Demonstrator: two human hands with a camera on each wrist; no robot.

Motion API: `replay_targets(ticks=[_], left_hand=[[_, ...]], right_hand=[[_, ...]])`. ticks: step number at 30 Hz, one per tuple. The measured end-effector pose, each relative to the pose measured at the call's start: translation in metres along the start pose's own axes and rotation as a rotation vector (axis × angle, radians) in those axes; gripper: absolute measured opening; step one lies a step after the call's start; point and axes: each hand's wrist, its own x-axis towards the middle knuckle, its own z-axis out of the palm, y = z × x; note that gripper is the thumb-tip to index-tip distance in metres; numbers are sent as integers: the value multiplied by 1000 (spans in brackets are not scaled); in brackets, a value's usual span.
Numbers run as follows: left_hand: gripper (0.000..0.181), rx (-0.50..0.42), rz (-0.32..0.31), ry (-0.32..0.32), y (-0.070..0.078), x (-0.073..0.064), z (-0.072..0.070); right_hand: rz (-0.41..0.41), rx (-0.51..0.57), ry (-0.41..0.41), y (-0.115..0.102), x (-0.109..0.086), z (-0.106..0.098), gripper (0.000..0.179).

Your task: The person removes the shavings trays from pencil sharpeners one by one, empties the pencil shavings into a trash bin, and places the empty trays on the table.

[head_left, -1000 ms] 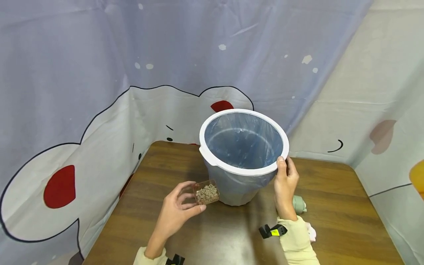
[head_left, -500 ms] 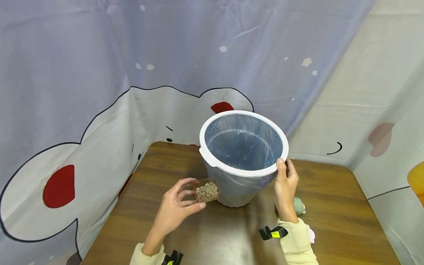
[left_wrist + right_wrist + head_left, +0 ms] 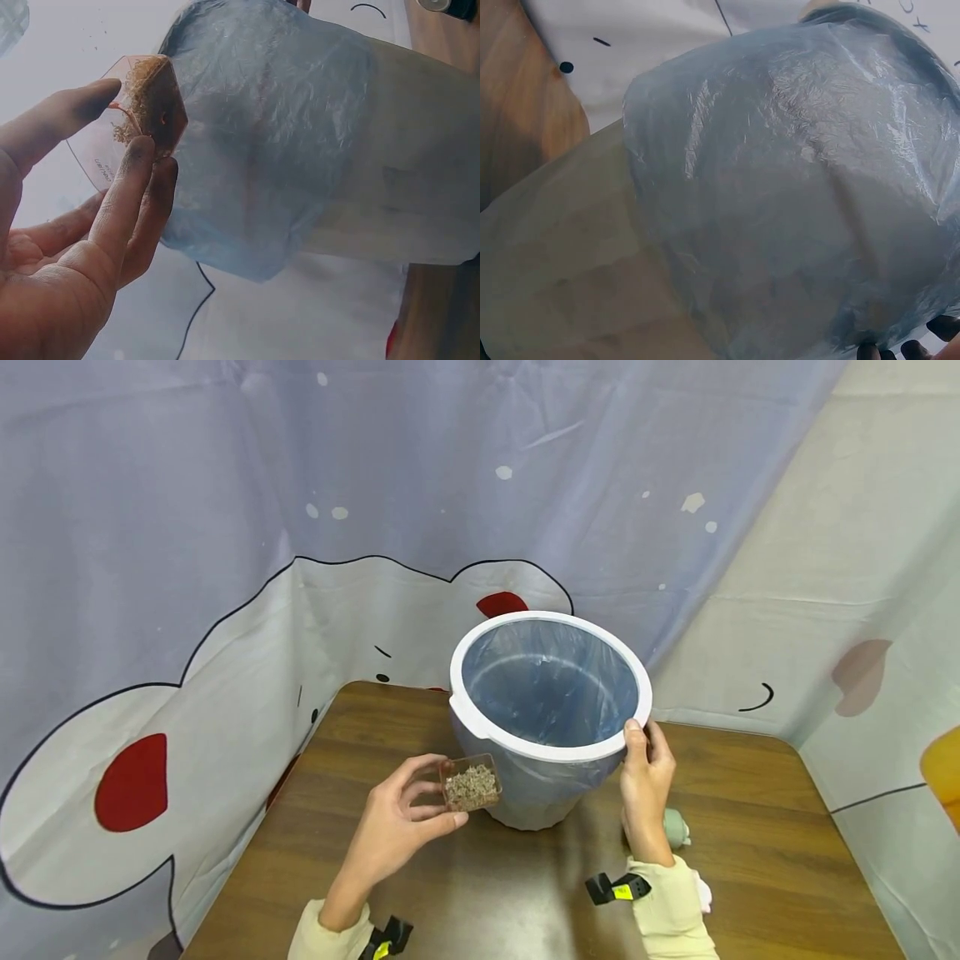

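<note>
My left hand [image 3: 393, 822] holds a small clear plastic box [image 3: 471, 783] between thumb and fingers, in front of the trash can's near left side. Dry brownish crumbly bits [image 3: 142, 86] fill part of it, and reddish marks show on its wall. The white-rimmed trash can [image 3: 517, 814] stands on the table, lined with a translucent bluish bag [image 3: 262, 135] folded down over its outside. At the can's right, my right hand [image 3: 647, 785] grips the rim, thumb on top and fingers behind. In the right wrist view only dark fingertips [image 3: 868, 351] show at the bag's lower edge.
A pale green object [image 3: 676, 828] lies right of my right wrist, partly hidden, with something whitish [image 3: 703, 893] beside my sleeve. The brown wooden table [image 3: 765, 835] ends against a printed curtain [image 3: 375, 460] behind the can.
My left hand has raised the box slightly and tilted it, so more of its contents faces the head camera. My right hand keeps its grip on the rim.
</note>
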Motion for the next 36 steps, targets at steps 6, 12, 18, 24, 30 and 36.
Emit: replay_targets(ticks=[6, 12, 18, 24, 30, 36], left_hand=[[62, 10, 10, -9, 0, 1, -1], [63, -39, 109, -42, -10, 5, -4], [63, -39, 141, -44, -12, 10, -6], [63, -17, 154, -44, -3, 13, -5], [62, -12, 178, -58, -2, 18, -7], [62, -20, 188, -69, 1, 21, -6]], right_hand=[[7, 13, -5, -2, -1, 0, 38], [5, 29, -11, -3, -3, 1, 36], [6, 40, -12, -4, -2, 2, 35], [11, 50, -12, -4, -2, 1, 36], [-1, 48, -14, -4, -1, 0, 35], [4, 47, -12, -4, -1, 0, 35]])
